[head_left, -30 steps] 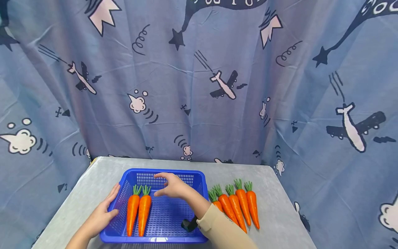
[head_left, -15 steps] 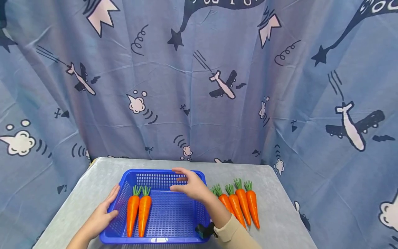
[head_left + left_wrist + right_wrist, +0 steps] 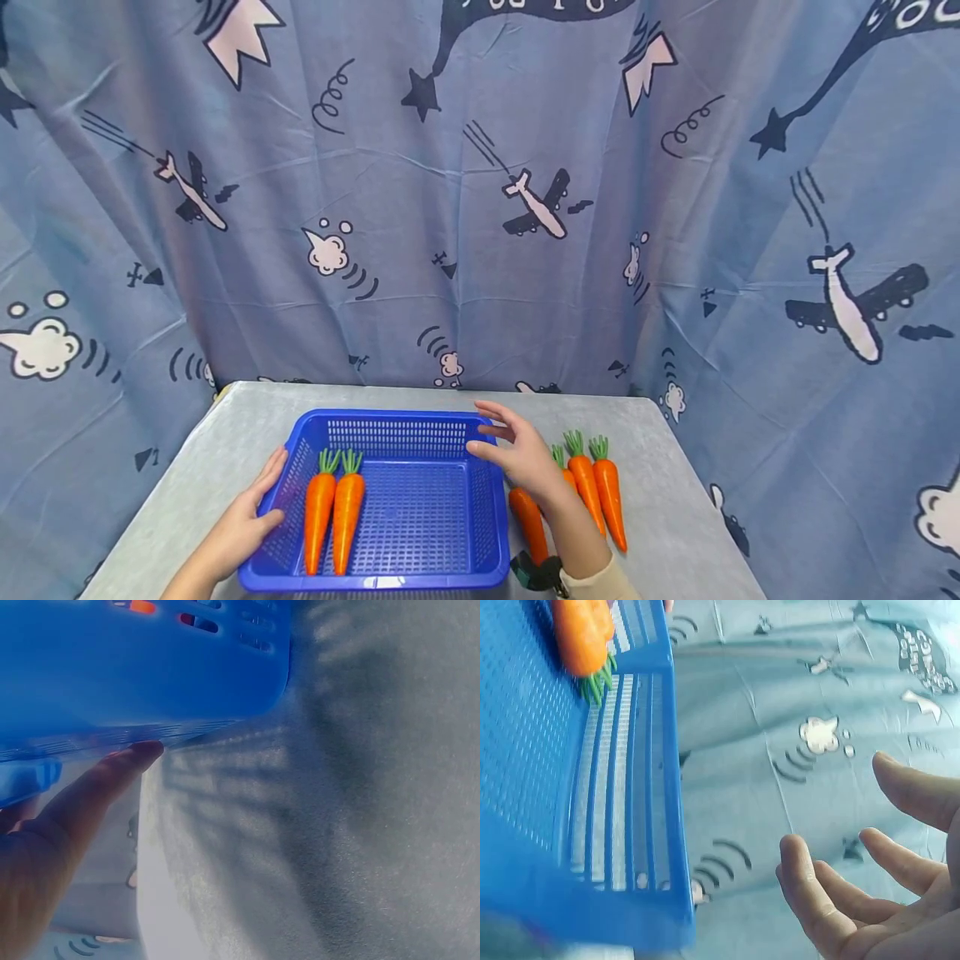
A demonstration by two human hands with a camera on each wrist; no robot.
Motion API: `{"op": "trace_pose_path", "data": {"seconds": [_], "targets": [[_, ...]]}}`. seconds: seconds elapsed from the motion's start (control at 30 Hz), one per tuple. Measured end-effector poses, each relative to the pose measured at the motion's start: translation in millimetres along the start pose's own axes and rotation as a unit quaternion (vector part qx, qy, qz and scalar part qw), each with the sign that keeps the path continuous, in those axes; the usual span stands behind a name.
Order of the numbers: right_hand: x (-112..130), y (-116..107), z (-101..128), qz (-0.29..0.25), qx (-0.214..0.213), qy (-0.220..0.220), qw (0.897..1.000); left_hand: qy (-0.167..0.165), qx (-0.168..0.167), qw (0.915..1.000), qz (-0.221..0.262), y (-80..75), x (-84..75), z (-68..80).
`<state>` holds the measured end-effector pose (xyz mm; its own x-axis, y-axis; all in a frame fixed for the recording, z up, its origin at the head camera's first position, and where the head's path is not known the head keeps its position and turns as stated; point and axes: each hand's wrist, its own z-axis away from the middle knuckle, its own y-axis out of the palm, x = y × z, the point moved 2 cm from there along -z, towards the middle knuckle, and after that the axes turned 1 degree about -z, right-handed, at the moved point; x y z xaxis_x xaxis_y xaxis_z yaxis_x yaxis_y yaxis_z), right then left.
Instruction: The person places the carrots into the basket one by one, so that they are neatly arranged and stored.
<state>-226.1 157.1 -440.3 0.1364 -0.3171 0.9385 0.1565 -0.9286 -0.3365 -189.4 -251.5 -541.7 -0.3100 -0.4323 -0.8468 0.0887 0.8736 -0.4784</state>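
The right hand (image 3: 525,454), fingers spread and empty, is held above the loose carrots (image 3: 592,487); they lie at its 4 o'clock, long axes running 12-to-6.

Blue basket (image 3: 615,900) wall at left, carrots (image 3: 581,634) inside, right hand (image 3: 870,885) fingers spread, patterned curtain (image 3: 795,697) behind

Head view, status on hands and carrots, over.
Left hand rests on blue basket. Right hand open above table carrots. Two carrots in basket.
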Motion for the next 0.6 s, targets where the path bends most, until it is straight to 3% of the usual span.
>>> {"op": "trace_pose_path", "data": {"seconds": [0.27,0.6], "targets": [[-16.8,-28.2,9.4,-0.047,-0.041,0.02,0.998,0.009,-0.002,1.0,-0.002,-2.2,1.5,0.3],[-39.2,-63.6,20.5,-0.026,-0.078,0.03,0.996,0.014,-0.004,0.9999,-0.001,-0.8,1.6,-0.8]]}}
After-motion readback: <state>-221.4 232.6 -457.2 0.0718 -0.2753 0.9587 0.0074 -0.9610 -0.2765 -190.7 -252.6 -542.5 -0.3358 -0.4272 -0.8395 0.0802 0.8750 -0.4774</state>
